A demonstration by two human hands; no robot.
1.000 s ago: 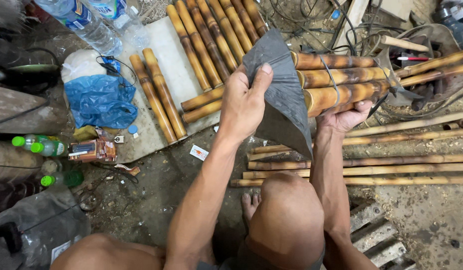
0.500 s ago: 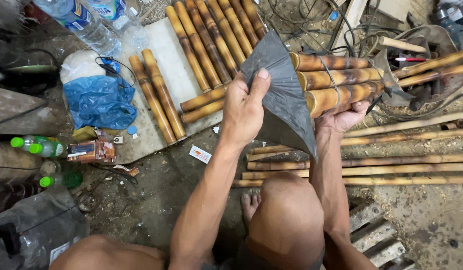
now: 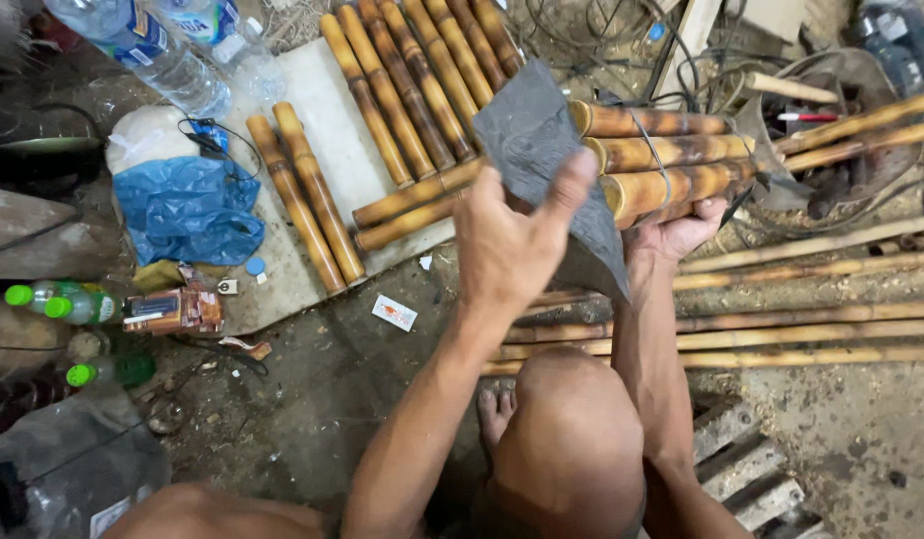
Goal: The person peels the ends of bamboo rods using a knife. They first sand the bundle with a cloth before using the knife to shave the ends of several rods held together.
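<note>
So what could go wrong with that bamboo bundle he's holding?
The right hand props the tied bamboo bundle from underneath only, so it might roll or slip off. The left hand pinches the dark grey sheet by one part, so it could flop or drop. A bare foot sits below, near loose thin canes that could trip someone.

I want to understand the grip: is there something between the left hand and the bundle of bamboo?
Yes. The left hand holds a dark grey sheet against the end of the tied bamboo bundle, so the sheet lies between them. The right hand touches the bundle from below with nothing visible between.
</note>
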